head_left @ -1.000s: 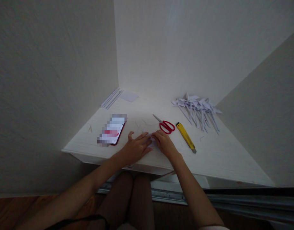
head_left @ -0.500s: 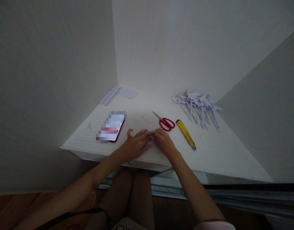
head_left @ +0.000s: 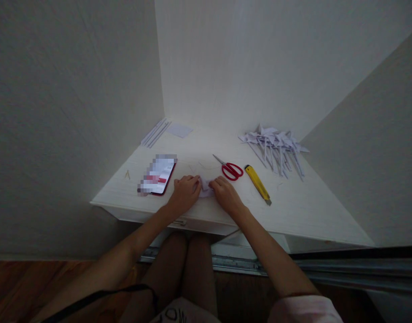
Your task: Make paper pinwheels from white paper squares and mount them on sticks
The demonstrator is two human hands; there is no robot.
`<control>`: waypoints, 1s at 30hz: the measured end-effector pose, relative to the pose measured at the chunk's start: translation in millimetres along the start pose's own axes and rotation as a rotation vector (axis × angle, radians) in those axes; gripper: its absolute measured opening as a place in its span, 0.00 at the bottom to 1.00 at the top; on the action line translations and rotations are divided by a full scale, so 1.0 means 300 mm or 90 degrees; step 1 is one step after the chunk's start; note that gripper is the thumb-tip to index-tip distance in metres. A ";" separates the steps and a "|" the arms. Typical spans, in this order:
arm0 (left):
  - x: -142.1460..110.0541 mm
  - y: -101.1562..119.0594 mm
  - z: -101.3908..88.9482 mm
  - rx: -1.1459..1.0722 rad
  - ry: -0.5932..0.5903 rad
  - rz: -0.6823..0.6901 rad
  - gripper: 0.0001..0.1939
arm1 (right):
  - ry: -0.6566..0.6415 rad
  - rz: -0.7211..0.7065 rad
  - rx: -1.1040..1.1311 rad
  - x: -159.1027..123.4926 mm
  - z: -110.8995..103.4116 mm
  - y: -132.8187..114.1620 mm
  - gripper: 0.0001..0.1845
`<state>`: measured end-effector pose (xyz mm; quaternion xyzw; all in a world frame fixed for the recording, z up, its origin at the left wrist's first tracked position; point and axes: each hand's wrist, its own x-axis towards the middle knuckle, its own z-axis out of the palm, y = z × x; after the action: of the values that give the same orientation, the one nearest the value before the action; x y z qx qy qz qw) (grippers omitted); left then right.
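Between my hands, low over the front of the white table [head_left: 313, 211], is a small folded piece of white paper [head_left: 206, 188]. My left hand [head_left: 186, 192] pinches its left side with the fingers curled together. On the opposite side, my right hand [head_left: 224, 192] grips the paper between thumb and fingers. The fingertips cover both ends of the paper, so its full shape is hidden. Just beyond my right hand lie red-handled scissors [head_left: 232, 171], blades pointing away to the left. A yellow box cutter [head_left: 258, 184] rests to their right with some blade showing.
A phone [head_left: 163, 177] with a lit screen lies left of my hands. Paper pinwheels on sticks [head_left: 276, 146] are heaped at the back right. Rolled paper sticks [head_left: 155, 133] and a flat paper sheet [head_left: 179, 130] sit at the back left. Walls enclose the table.
My left hand has gone from stretched fingers lying over the paper to a pinch at its left side. The hands are slightly farther apart, and more of the paper shows.
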<state>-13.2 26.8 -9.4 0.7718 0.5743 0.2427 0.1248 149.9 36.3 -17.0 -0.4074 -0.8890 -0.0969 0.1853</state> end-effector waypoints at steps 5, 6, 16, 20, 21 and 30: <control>0.051 0.064 -0.018 0.033 -0.112 -0.093 0.22 | 0.015 -0.002 -0.019 -0.012 -0.005 -0.014 0.10; 0.063 0.069 -0.021 0.033 -0.125 -0.114 0.20 | 0.017 0.001 -0.022 -0.015 -0.006 -0.018 0.10; 0.153 0.076 -0.022 0.018 -0.198 -0.164 0.16 | 0.026 0.063 0.006 -0.046 0.002 -0.040 0.09; 0.158 0.088 -0.003 0.016 -0.194 -0.162 0.17 | 0.054 0.095 0.010 -0.054 0.011 -0.037 0.08; 0.156 0.090 0.002 0.016 -0.189 -0.158 0.17 | 0.063 0.105 0.009 -0.056 0.012 -0.036 0.08; 0.134 0.069 0.026 -0.006 -0.147 -0.066 0.12 | 0.092 0.147 0.021 -0.064 0.015 -0.033 0.07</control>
<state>17.1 59.2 3.0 0.7634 0.5940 0.1483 0.2058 152.7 18.2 -29.0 -0.4960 -0.8219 -0.0896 0.2654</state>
